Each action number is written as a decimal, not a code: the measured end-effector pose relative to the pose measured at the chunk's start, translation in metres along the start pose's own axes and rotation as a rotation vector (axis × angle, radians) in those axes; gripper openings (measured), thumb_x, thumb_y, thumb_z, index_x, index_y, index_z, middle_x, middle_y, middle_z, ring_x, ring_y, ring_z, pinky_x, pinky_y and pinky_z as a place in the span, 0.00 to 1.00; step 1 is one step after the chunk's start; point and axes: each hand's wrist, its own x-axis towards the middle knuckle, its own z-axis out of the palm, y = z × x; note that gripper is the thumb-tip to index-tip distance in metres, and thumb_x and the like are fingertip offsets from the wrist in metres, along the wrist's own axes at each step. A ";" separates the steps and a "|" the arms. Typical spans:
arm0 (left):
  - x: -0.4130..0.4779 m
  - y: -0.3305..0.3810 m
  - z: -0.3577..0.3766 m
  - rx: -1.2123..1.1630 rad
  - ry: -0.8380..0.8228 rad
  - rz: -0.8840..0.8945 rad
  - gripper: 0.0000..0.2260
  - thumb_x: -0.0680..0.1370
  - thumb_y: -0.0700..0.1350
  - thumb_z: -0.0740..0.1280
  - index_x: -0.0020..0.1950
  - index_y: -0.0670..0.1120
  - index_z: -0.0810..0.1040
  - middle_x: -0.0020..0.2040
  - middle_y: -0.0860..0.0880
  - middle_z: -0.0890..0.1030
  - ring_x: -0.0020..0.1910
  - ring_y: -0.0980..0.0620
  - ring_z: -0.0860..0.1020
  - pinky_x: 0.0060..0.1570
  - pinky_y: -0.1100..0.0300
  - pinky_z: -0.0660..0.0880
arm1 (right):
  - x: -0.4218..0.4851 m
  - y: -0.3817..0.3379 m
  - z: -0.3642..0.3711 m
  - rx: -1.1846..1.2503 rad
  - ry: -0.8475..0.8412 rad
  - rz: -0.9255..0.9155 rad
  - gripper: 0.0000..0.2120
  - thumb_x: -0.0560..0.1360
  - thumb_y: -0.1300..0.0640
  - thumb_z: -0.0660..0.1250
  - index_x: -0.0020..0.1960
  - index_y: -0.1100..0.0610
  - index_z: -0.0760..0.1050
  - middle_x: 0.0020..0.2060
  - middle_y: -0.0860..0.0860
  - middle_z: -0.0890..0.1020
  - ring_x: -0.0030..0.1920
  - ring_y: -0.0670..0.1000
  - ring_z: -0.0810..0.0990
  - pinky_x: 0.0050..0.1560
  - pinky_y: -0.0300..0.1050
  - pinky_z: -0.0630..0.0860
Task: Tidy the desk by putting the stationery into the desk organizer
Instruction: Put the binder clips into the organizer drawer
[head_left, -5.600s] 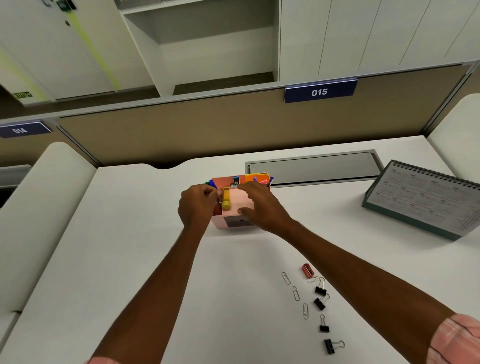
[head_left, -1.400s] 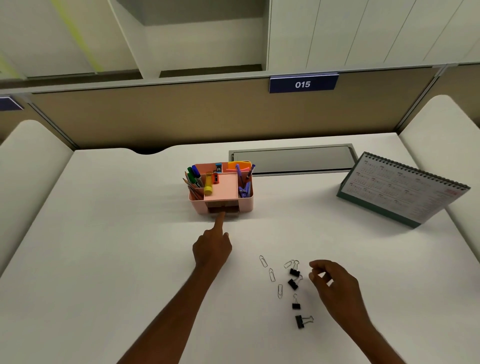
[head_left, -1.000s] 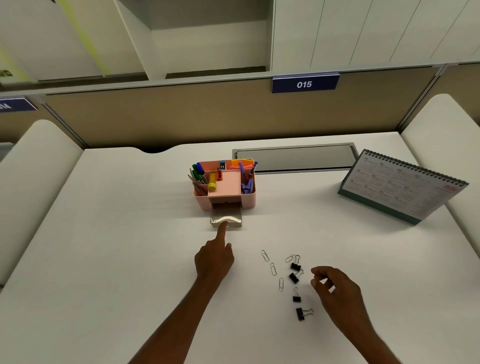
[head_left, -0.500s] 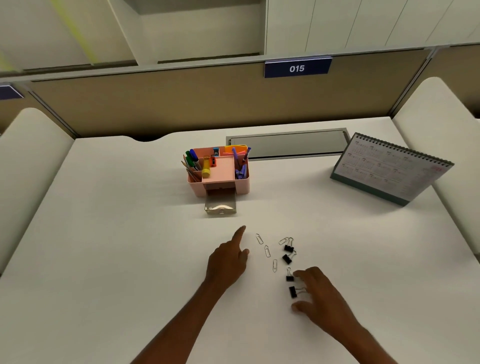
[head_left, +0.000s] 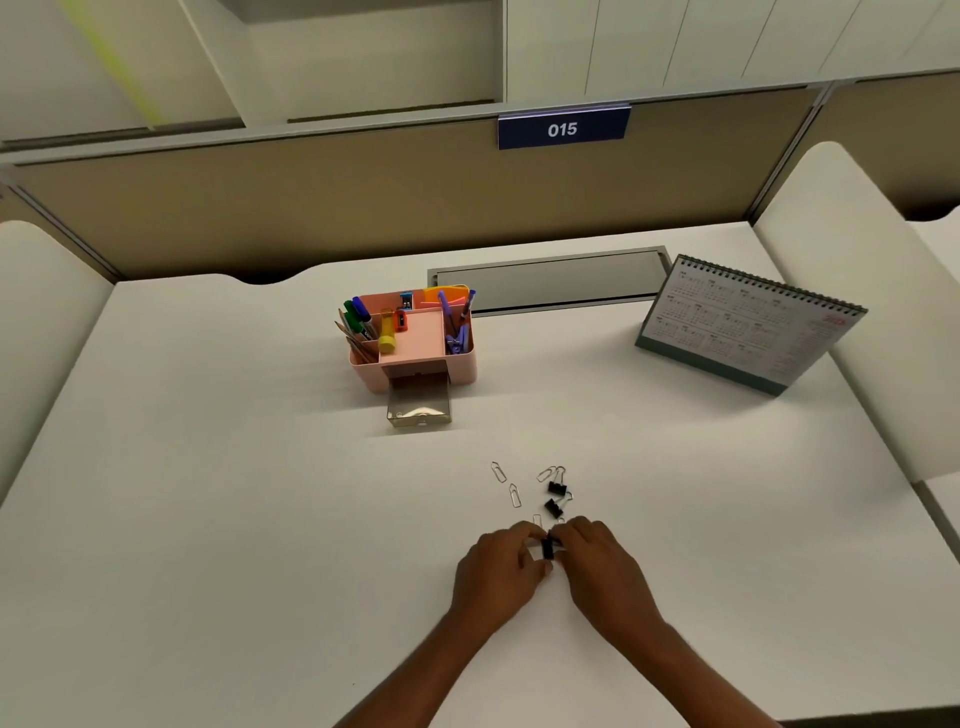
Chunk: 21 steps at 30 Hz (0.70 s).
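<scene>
We read only one thing clearly: the white digits "015" on a blue sign (head_left: 562, 128), on the partition behind the organizer (head_left: 463, 364). The calendar (head_left: 748, 325) to the right of the organizer carries print too small for us to read. The pink organizer stands on the bench (head_left: 208, 493), its clear drawer (head_left: 418, 402) pulled out at the front, towards us. Well in front of the organizer and a little to its right, we see the left grip (head_left: 498, 569) and the right grip (head_left: 602, 566) meet fingertip to fingertip, both curled and pinching one black binder clip (head_left: 547, 548) between them. We cannot tell whether it rests on the bench or is lifted. Two loose clips (head_left: 556, 487) lie just beyond the grips on the organizer's side, with paper clips (head_left: 514, 494) beside them. Inside the organizer we see markers (head_left: 358, 314) and a yellow highlighter (head_left: 387, 332)
</scene>
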 end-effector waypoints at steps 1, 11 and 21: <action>0.000 0.002 0.001 0.038 0.025 0.011 0.18 0.76 0.59 0.72 0.64 0.62 0.78 0.47 0.60 0.83 0.50 0.58 0.81 0.50 0.60 0.78 | 0.000 0.000 0.001 0.009 -0.003 0.012 0.18 0.71 0.64 0.75 0.57 0.48 0.78 0.48 0.44 0.79 0.46 0.48 0.77 0.31 0.40 0.73; -0.007 -0.005 0.005 0.106 0.117 0.190 0.14 0.77 0.62 0.68 0.60 0.60 0.77 0.50 0.59 0.78 0.48 0.59 0.80 0.45 0.63 0.76 | -0.012 0.007 -0.003 0.340 -0.009 0.172 0.18 0.78 0.55 0.70 0.66 0.45 0.73 0.51 0.39 0.76 0.52 0.42 0.76 0.50 0.38 0.75; 0.025 -0.029 -0.090 -0.068 0.505 -0.063 0.10 0.72 0.60 0.76 0.50 0.60 0.82 0.33 0.56 0.77 0.36 0.59 0.78 0.37 0.59 0.76 | 0.000 0.001 -0.010 0.013 0.022 0.034 0.12 0.74 0.48 0.75 0.57 0.45 0.79 0.49 0.44 0.76 0.50 0.48 0.78 0.28 0.43 0.76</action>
